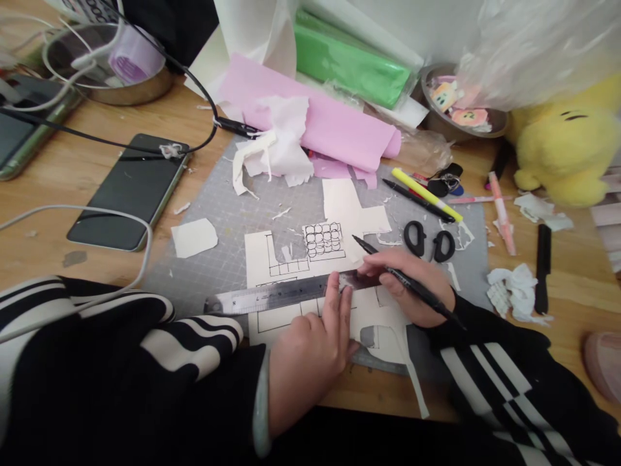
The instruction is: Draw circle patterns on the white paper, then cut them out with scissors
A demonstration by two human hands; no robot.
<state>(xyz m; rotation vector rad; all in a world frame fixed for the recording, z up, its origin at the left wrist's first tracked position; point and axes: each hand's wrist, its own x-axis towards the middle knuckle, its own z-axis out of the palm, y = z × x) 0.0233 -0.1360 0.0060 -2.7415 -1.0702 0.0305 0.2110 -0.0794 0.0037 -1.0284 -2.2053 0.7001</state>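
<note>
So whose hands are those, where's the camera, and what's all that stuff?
There's no robot here, just a person using two bare hands. The camera is worn on the person's head, so this one picture looks forward and down at them. The left hand rests its fingers on a ruler, which lies across white paper with black lines drawn on it. The right hand holds a pen. Under the paper is a grey mat. Around it on the table are a phone, pink paper and a yellow toy.
</note>
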